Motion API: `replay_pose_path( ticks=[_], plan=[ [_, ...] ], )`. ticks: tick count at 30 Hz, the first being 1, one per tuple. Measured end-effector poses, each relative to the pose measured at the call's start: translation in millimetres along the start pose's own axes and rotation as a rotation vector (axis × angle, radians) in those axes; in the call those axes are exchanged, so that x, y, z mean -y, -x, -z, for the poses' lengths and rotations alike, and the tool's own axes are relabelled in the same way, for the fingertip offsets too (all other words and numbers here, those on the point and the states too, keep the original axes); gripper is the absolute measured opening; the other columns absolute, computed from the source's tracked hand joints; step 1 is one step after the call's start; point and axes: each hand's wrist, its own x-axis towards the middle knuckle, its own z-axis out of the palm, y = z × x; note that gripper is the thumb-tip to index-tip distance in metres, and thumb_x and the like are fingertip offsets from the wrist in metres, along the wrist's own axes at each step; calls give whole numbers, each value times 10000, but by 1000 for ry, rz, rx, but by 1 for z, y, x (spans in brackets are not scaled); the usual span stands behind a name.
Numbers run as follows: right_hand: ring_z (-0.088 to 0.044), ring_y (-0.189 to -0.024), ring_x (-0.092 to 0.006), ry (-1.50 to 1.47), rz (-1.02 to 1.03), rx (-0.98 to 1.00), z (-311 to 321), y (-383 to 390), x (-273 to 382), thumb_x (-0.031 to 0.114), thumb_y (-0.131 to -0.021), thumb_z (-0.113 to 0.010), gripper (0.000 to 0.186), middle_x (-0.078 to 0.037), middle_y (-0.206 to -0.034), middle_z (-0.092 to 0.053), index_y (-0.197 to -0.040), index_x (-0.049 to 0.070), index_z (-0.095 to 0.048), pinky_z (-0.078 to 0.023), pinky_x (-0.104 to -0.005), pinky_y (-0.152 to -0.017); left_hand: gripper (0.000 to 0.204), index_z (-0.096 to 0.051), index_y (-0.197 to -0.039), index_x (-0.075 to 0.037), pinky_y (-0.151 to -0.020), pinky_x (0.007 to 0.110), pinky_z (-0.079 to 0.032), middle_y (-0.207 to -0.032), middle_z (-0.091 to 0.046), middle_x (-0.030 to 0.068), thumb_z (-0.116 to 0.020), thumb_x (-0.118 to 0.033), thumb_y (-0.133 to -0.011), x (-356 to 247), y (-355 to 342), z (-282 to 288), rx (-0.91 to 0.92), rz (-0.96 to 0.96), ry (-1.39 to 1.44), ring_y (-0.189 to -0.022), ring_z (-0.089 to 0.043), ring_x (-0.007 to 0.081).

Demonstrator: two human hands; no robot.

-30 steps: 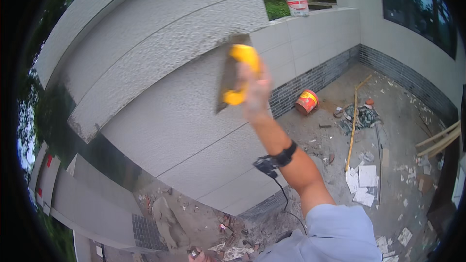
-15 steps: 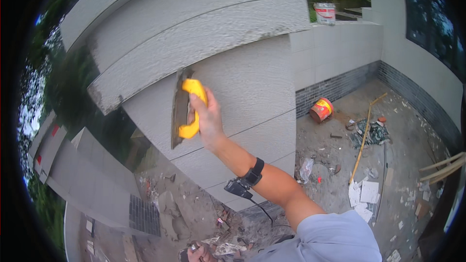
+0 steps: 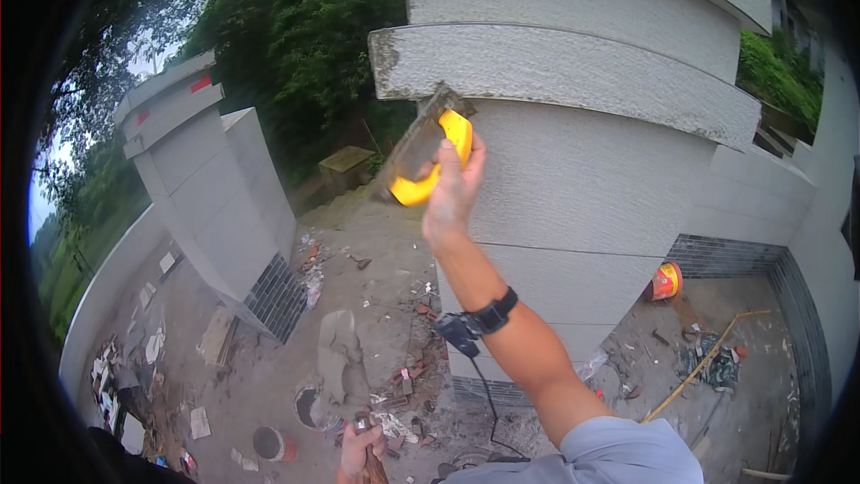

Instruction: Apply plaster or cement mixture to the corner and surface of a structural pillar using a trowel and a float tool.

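Note:
My right hand [image 3: 454,193] is raised and closed around the yellow handle of a plastering trowel [image 3: 417,148]. The trowel's flat, mortar-smeared blade is tilted at the left edge of a pale textured pillar [image 3: 582,179], just under its projecting band [image 3: 564,67]. Whether the blade touches the pillar I cannot tell. Low in the picture, my left hand [image 3: 361,450] grips a tool with a brown wooden handle [image 3: 374,471]; the rest of this tool is not clear. A black strap with a small device [image 3: 475,323] is on my right forearm.
Beside my left hand stand a bucket [image 3: 315,408] and a smaller pail [image 3: 271,444]. Grey mortar [image 3: 340,358] lies on the rubble-strewn ground. Another pillar [image 3: 210,188] rises at left. A red-yellow bucket [image 3: 665,280] and a yellow pole [image 3: 703,366] are at right.
The view has swung left, so the pillar sits farther right. My right hand has brought the trowel to the pillar's left edge and tilted it. More of my left hand and its tool shows.

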Motion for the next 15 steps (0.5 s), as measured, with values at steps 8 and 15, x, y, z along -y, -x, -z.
replay_pose_path(
  ticks=[8, 15],
  plan=[
    [-491, -595, -56, 221, -158, 161, -17, 34, -47, 140, -927, -597, 405, -7, -882, -523, -1292, 62, -437, -428, -234, -522, 101, -543, -897, -58, -405, 237, -336, -591, -500, 3, -631, -90, -859, -7, 22, -3, -263, -78, -87, -452, -447, 103],
    [-485, -545, -47, 565, -602, 545, 115, 79, 49, 191, -930, -639, 342, 32, -759, -548, -1235, 63, -553, -406, -221, -494, 144, -538, -787, -81, -384, 236, -333, -571, -488, -15, -642, -134, -872, -13, 4, -17, -111, 15, -226, -437, -453, 98]
  ],
)
